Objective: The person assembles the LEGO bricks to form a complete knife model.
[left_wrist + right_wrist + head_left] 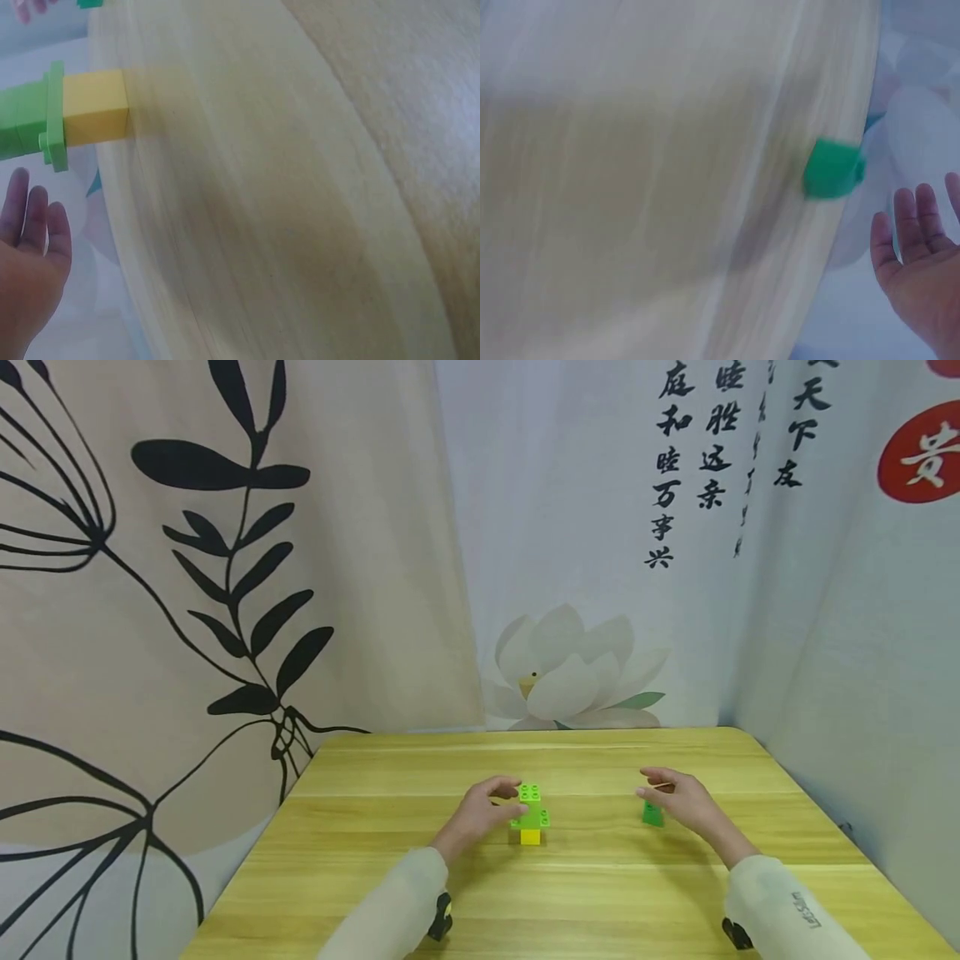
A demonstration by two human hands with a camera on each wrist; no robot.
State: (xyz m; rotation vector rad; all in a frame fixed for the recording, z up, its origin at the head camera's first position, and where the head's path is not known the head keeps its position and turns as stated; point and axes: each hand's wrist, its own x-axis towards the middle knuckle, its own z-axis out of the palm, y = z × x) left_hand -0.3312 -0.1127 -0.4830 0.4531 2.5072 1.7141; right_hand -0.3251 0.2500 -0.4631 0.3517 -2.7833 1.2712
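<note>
A small stack of toy building bricks stands upright on the table, light green bricks [536, 815] on top of a yellow brick [530, 837]. Just left of it is my left hand [480, 817], fingers loosely bent and thumb near the stack; the left wrist view shows several fingers apart from the light green part [56, 116]. Farther right, a dark green brick [652, 816] sits on the table, partly covered by my right hand [684, 799]. In the right wrist view, that hand's relaxed fingers are spread beside the green brick [831, 169], with a gap between them and it.
The wooden table [585, 902] reaches back to a printed curtain [390, 568] with plant drawings, a lotus and writing. Another curtain panel [840, 635] hangs along the table's right side.
</note>
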